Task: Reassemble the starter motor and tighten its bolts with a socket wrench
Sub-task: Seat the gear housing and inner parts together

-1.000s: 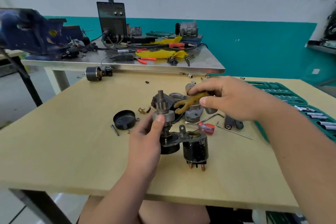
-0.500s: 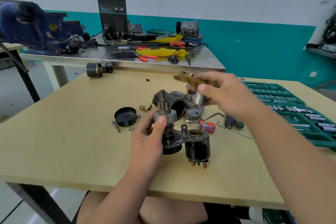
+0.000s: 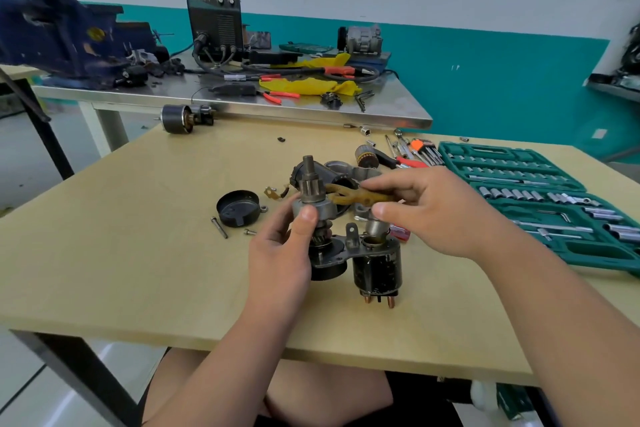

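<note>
Starter motor [image 3: 332, 255] stands near the middle of the wooden table [image 3: 121, 236], well back from the front edge, with bare board to its left and front. The left hand [image 3: 284, 250] grips the pinion drive [image 3: 313, 184], thumb on its collar. The right hand [image 3: 436, 211] pinches the brown fork lever [image 3: 356, 197], its 2 prongs beside the shaft. The socket set case [image 3: 540, 198] runs off the right edge. The left palm hides the motor's left side, and it is unclear whether the plunger [image 3: 375, 227] sits inside the solenoid [image 3: 377, 270].
</note>
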